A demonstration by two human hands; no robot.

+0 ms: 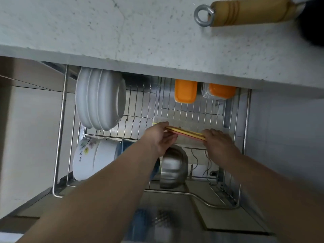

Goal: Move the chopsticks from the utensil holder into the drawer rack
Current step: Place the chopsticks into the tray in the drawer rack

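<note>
Both hands, left hand (160, 137) and right hand (219, 141), grip chopsticks (185, 133) over drawer rack (60, 120) (plates (100, 100) inside).

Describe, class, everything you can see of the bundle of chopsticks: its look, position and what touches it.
The chopsticks form a tight bundle of slim sticks, mostly yellowish, with a pink one along the near edge; the material looks like wood or plastic. They lie roughly level, slanting slightly, above a clear tray in the drawer rack. The left hand holds one end, the right hand the other.
</note>
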